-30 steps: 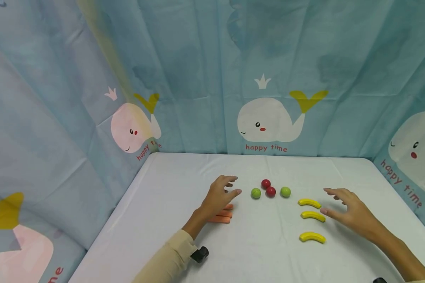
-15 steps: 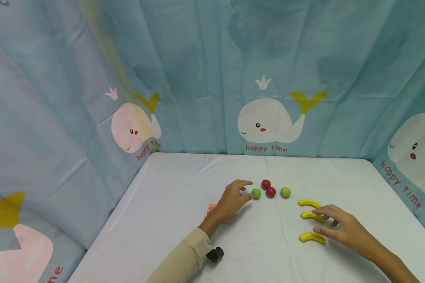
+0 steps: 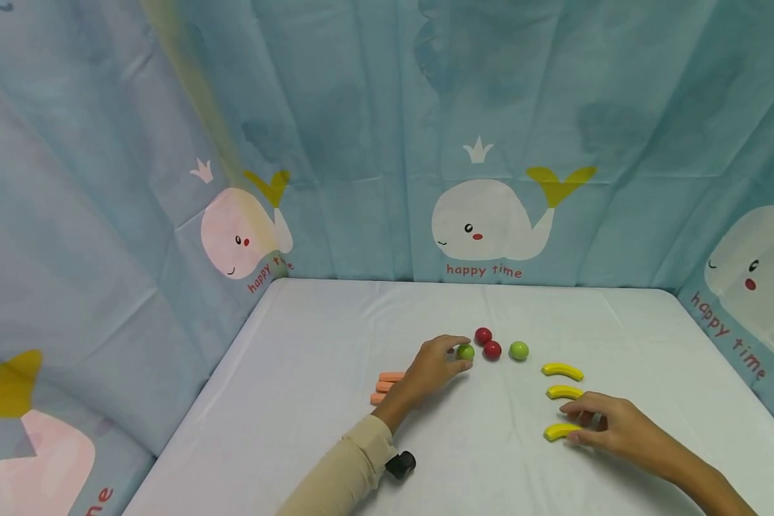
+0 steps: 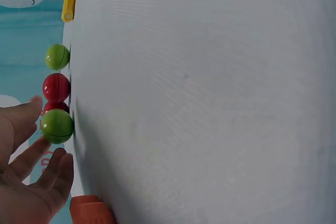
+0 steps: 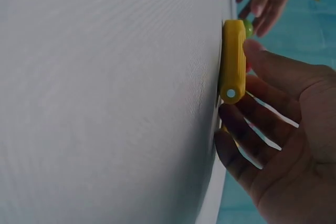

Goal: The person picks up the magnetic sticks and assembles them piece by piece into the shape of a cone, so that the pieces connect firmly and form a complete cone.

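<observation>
In the head view my left hand is around a small green ball, thumb and fingers spread on either side. The left wrist view shows the seam of that green ball and a gap between it and the thumb; whether the forefinger touches it I cannot tell. My right hand hovers at the right end of the nearest yellow toy banana, covering part of it. In the right wrist view the thumb lies close along the toy banana, with the loosely bent fingers at its other side, not closed round it.
Two red balls sit just right of the left hand, and a second green ball beyond them. Two more toy bananas lie farther back. Several orange sticks lie partly behind the left forearm. A whale-print curtain stands behind the white table.
My left hand has moved right from above the orange sticks to the green ball. The right hand has come nearer and left, from beside the far bananas to the nearest one.
</observation>
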`<state>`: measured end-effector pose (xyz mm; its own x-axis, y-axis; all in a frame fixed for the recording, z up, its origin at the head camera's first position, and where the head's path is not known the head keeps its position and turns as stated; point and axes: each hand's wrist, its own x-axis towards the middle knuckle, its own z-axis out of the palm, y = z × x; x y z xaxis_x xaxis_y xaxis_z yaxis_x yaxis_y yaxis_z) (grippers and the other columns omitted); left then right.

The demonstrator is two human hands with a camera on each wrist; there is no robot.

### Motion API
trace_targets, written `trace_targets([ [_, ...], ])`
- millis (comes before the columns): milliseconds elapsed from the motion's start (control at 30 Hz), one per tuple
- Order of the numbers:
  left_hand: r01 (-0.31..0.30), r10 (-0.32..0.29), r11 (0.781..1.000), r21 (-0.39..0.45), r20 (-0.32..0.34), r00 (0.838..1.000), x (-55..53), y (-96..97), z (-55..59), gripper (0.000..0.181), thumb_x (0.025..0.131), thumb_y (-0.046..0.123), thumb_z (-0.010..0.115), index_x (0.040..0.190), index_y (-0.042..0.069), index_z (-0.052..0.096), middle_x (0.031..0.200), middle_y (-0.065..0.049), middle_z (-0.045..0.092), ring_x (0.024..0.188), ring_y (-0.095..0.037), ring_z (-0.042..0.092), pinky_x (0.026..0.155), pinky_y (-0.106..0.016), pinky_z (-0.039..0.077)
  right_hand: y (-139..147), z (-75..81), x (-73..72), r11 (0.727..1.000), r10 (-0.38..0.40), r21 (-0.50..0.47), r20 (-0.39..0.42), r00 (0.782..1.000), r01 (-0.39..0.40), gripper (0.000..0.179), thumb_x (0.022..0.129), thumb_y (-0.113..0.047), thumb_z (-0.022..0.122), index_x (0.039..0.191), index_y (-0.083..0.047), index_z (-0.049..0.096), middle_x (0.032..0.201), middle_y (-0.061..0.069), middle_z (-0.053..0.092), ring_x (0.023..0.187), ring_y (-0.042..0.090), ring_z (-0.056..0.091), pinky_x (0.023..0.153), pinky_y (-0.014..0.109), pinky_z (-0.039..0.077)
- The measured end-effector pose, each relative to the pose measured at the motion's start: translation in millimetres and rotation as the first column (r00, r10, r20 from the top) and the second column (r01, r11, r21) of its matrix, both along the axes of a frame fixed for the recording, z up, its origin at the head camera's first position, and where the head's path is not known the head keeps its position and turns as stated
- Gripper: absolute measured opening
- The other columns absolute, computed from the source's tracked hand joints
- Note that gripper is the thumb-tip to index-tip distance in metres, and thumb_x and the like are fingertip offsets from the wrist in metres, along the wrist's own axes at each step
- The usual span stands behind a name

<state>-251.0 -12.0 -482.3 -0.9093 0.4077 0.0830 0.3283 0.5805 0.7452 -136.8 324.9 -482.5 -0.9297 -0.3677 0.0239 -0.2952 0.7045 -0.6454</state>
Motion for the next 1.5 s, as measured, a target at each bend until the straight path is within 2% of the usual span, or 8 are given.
trace_targets([
  [267, 0.035, -0.038, 0.998, -0.048, -0.053, 0.998, -1.3, 3.1, -1.9, 0.042, 0.099, 0.021, 0.078, 0.139, 0.011, 0.07, 0.129, -0.005, 0.066, 0.117, -0.02, 0.063, 0.1, -0.03, 0.053, 0, -0.5, -2.8, 0.998, 0.065, -0.007, 0.012, 0.998, -0.065, 0.024, 0.094, -0.033, 0.082, 0.11, -0.017, 0.078, 0.094, -0.016, 0.066, 0.078, -0.002, 0.055, 0.065, 0.024, 0.049],
  [467, 0.034, -0.038, 0.997, -0.063, -0.069, 0.997, -1.6, 4.6, -3.0, 0.034, 0.097, 0.015, 0.079, 0.13, 0.009, 0.074, 0.118, -0.005, 0.065, 0.108, -0.017, 0.062, 0.094, -0.027, 0.053, 0, 0.3, -3.8, 0.996, 0.092, -0.005, 0.012, 0.996, -0.092, 0.02, 0.094, -0.033, 0.081, 0.108, -0.019, 0.078, 0.091, -0.015, 0.065, 0.078, -0.002, 0.054, 0.065, 0.023, 0.049],
  [767, 0.03, -0.036, 0.995, -0.094, -0.059, 0.998, -2.0, 5.0, -5.4, 0.038, 0.097, 0.016, 0.08, 0.134, 0.01, 0.073, 0.113, -0.001, 0.068, 0.102, -0.011, 0.06, 0.093, -0.024, 0.052, -2, 3.0, -4.2, 0.997, 0.082, 0.015, 0.031, 0.996, -0.082, 0.017, 0.093, -0.033, 0.082, 0.104, -0.02, 0.079, 0.09, -0.016, 0.063, 0.077, -0.002, 0.053, 0.065, 0.023, 0.048],
  [933, 0.023, -0.028, 0.997, -0.079, -0.063, 0.998, -1.3, 4.1, -6.4, 0.037, 0.096, 0.017, 0.081, 0.131, 0.008, 0.074, 0.11, 0.0, 0.068, 0.099, -0.008, 0.059, 0.09, -0.023, 0.052, -3, 3.3, -4.5, 0.997, 0.064, 0.034, 0.045, 0.997, -0.066, 0.015, 0.092, -0.03, 0.083, 0.103, -0.021, 0.077, 0.088, -0.015, 0.062, 0.077, -0.002, 0.053, 0.065, 0.023, 0.049],
  [1067, 0.026, -0.027, 0.999, -0.024, -0.048, 0.998, 4.2, 3.5, -4.3, 0.037, 0.095, 0.018, 0.082, 0.13, 0.01, 0.073, 0.114, 0.001, 0.07, 0.1, -0.007, 0.062, 0.09, -0.021, 0.053, -4, 4.0, -5.0, 0.998, 0.04, 0.056, 0.04, 0.998, -0.042, 0.016, 0.092, -0.029, 0.083, 0.104, -0.019, 0.076, 0.088, -0.014, 0.063, 0.077, -0.003, 0.052, 0.065, 0.024, 0.048],
  [1267, 0.053, -0.052, 0.997, 0.059, -0.019, 0.998, 17.5, 3.0, 0.7, 0.04, 0.094, 0.017, 0.082, 0.132, 0.008, 0.072, 0.121, 0.0, 0.072, 0.101, -0.008, 0.068, 0.089, -0.018, 0.054, -9, 7.4, -7.1, 0.997, 0.007, 0.074, -0.009, 1.0, -0.006, 0.014, 0.091, -0.024, 0.083, 0.102, -0.018, 0.075, 0.088, -0.013, 0.064, 0.077, -0.002, 0.052, 0.065, 0.023, 0.049],
  [1500, 0.096, -0.096, 0.991, 0.099, -0.001, 0.995, 34.4, 1.1, 0.8, 0.042, 0.093, 0.016, 0.083, 0.133, 0.006, 0.073, 0.112, 0.001, 0.071, 0.102, -0.007, 0.071, 0.089, -0.018, 0.055, -19, 12.8, -12.5, 0.998, -0.023, 0.053, -0.055, 0.998, 0.026, 0.015, 0.089, -0.02, 0.085, 0.101, -0.016, 0.077, 0.096, -0.01, 0.072, 0.077, -0.002, 0.054, 0.066, 0.023, 0.051],
])
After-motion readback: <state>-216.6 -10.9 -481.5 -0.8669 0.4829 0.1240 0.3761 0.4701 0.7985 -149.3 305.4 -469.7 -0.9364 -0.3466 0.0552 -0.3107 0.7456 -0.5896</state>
